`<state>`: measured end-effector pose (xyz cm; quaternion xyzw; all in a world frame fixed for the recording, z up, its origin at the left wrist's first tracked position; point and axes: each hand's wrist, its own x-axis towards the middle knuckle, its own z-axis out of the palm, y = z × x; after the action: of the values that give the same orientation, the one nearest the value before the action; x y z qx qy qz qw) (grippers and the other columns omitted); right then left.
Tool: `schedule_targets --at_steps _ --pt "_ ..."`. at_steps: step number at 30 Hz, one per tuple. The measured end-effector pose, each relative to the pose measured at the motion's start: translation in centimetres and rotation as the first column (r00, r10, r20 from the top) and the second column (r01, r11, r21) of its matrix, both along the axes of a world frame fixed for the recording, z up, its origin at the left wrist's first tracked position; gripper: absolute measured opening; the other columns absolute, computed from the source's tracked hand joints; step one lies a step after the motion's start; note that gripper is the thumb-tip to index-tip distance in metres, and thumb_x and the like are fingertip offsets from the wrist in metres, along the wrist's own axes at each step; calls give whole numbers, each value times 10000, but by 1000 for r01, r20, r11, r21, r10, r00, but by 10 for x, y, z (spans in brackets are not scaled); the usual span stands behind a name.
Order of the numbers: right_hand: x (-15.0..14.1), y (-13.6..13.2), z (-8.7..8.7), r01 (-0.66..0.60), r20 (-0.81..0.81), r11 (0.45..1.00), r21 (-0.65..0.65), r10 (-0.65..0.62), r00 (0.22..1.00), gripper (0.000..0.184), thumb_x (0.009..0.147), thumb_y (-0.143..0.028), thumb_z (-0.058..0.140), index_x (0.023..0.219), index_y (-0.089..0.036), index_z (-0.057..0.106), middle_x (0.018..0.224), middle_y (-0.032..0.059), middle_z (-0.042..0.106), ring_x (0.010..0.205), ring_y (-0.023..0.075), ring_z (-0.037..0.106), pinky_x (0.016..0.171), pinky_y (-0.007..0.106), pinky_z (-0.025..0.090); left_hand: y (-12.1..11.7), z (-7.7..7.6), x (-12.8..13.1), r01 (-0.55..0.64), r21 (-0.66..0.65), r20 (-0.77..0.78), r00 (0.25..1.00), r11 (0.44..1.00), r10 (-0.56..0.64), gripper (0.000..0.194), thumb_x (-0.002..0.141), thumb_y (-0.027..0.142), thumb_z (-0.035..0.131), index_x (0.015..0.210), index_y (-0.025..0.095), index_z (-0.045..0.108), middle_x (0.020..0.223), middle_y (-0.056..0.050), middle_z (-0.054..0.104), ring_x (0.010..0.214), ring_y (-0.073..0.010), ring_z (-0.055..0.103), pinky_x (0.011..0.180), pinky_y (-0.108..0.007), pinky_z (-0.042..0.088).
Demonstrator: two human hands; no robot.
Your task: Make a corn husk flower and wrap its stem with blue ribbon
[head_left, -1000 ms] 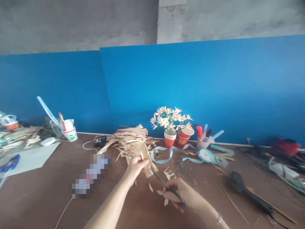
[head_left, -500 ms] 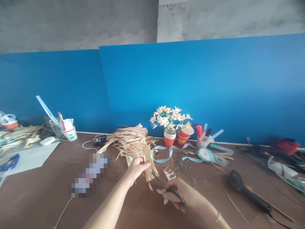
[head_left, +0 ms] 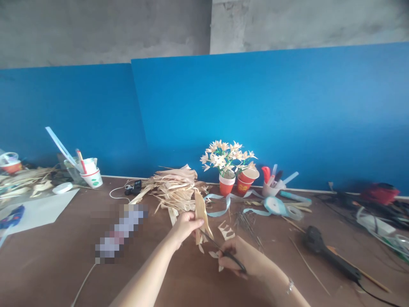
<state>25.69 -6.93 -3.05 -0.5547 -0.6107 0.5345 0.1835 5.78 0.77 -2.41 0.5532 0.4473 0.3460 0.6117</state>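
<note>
Tan heap of papery strips (head_left: 174, 183) sits behind the left hand (head_left: 186, 228), cream star-shaped papery flowers (head_left: 220, 161) stand in tapered red paper cups (head_left: 226, 186) right of that, and a long black corded tool (head_left: 317, 241) lies way further right on the brown table (head_left: 57, 264).

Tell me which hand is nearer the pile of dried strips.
Left. The left hand is just in front of the pile, holding a pale piece; the right hand, with scissors, is farther off, to its right.

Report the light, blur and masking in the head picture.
Head view: the smooth blue wall panel brightens around the cream petalled flowers; head view: the red rounded object at far right looks soft; head view: coarse greyish pixel blocks mask an area left of the bare left hand.
</note>
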Motion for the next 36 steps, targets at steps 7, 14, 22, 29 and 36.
schedule_targets --at_steps 7,14,22,29,36 --pt "7 -4 29 21 2 999 -26 -21 1000 149 670 -244 622 785 -150 607 462 -54 527 353 64 437 325 150 316 0 3 -2 -145 15 13 989 989 145 266 681 372 674 773 122 663 658 -38 694 566 -162 639 492 -228 454" --pt "16 2 32 322 -89 927 190 -311 946 291 712 -428 620 820 -163 569 533 -35 565 431 92 482 422 195 356 5 8 -10 -280 141 33 960 950 278 362 683 405 666 930 141 647 731 -16 675 671 -173 627 570 -232 448" --pt "4 5 17 141 354 833 535 -372 858 262 739 -401 623 932 -248 714 736 12 662 658 157 566 605 234 377 9 3 -22 -149 500 -446 800 853 401 357 769 250 547 1119 190 579 716 -7 624 688 -183 599 654 -273 434" --pt "-3 9 12 61 450 804 592 -392 802 354 733 -346 643 1070 -240 667 987 64 676 959 239 566 789 271 394 -8 6 -6 128 850 -444 698 511 562 218 768 116 530 961 183 608 971 -99 620 970 -265 548 852 -396 427" --pt "-3 16 3 253 350 812 526 -478 806 309 644 -262 724 890 -220 541 844 9 665 775 181 606 640 223 377 -18 6 6 154 765 -516 727 625 453 180 754 93 533 894 188 593 778 -47 623 798 -218 580 756 -354 449"
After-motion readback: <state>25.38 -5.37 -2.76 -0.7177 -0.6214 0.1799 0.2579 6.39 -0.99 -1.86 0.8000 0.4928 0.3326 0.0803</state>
